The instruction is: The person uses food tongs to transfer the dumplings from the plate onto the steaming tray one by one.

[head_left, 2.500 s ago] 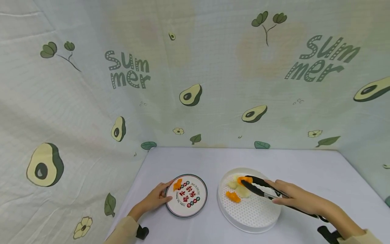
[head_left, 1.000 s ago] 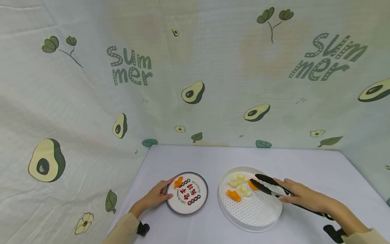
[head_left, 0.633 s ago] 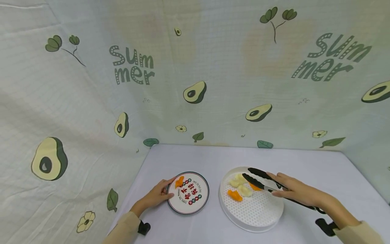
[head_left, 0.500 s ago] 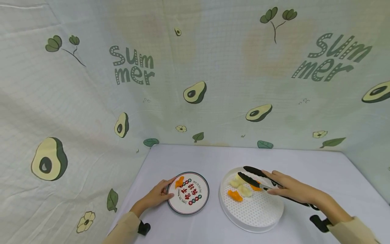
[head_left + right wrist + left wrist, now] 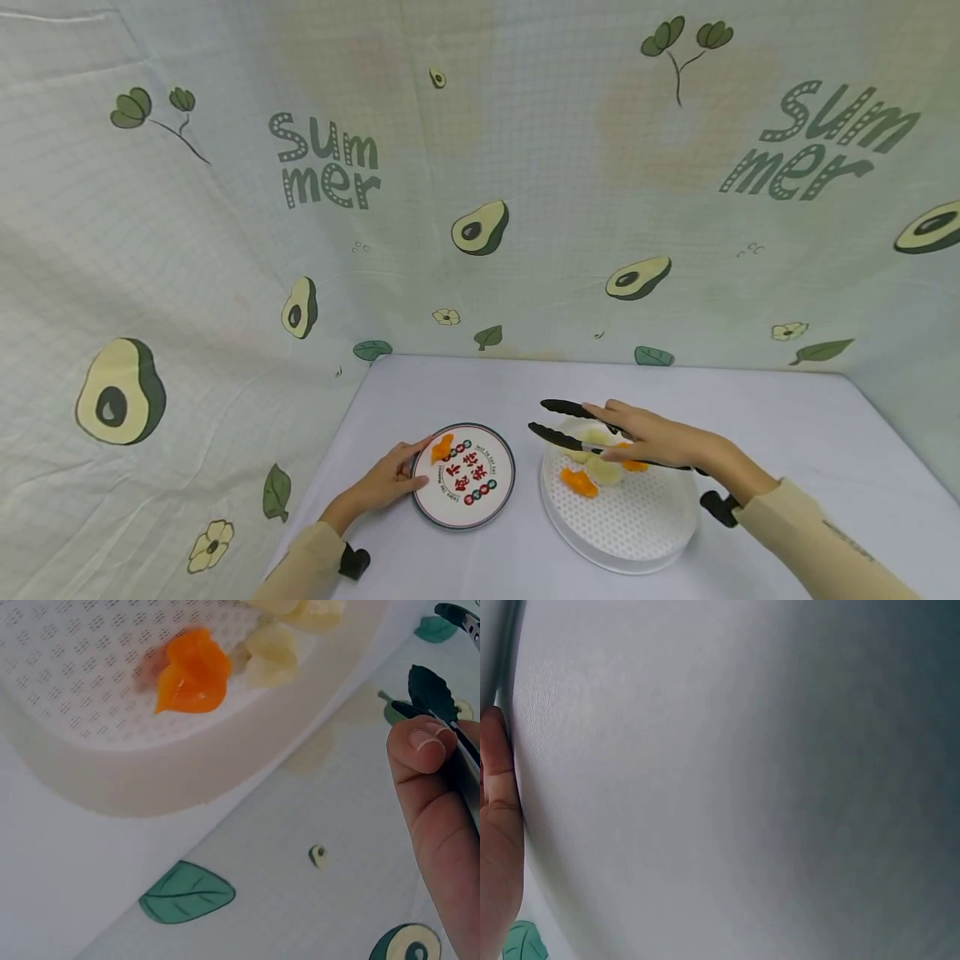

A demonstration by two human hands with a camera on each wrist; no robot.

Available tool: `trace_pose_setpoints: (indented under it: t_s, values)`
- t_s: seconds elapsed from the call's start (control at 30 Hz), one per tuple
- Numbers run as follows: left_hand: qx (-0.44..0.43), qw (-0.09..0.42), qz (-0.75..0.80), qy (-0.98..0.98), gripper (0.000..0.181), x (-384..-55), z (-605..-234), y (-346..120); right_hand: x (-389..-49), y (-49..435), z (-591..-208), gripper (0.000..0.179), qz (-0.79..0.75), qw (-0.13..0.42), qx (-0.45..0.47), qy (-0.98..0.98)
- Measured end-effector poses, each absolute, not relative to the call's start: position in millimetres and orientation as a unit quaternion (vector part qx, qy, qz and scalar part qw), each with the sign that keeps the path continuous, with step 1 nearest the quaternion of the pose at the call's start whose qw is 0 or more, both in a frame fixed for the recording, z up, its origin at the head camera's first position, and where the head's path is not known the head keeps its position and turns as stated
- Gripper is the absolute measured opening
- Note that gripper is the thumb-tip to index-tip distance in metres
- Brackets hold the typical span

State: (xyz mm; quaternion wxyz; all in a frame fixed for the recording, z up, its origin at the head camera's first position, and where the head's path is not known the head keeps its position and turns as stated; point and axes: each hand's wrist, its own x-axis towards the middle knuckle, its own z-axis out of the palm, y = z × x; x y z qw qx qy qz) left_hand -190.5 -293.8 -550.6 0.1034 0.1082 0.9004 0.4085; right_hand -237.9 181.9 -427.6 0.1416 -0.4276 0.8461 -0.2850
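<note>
My left hand (image 5: 384, 481) grips the left rim of a small white plate (image 5: 437, 506) with red lettering, thumb on top. An orange dumpling-like piece (image 5: 442, 448) lies on the plate near my fingers. My right hand (image 5: 648, 437) holds black-tipped tongs (image 5: 555, 434), their tips apart with nothing between them, above the far left edge of a round white perforated tray (image 5: 637, 525). On the tray sit orange dumpling-like pieces (image 5: 579, 483) and pale yellow ones (image 5: 604, 473), partly hidden by the tongs and hand. The right wrist view shows a folded orange piece (image 5: 195, 675) close up.
A white table (image 5: 517, 392) carries both dishes, with a gap between them. Behind and to the left hangs a pale cloth (image 5: 405, 275) printed with avocados and leaves. Each wrist bears a black camera mount (image 5: 355, 561).
Earlier the tongs held an orange dumpling-like piece over the tray; it then lay on the tray, released. My right hand and the tongs have since moved left. The left hand stays on the plate.
</note>
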Motion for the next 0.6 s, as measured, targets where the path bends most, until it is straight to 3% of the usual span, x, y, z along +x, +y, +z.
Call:
trace_pose_setpoints:
  t_s: [0.6]
  values:
    - [0.116,0.097,0.400,0.904,0.070,-190.0,-549.8,-294.4,-271.0,90.6,-449.2,0.077,-0.261,0.197,-0.477,0.816]
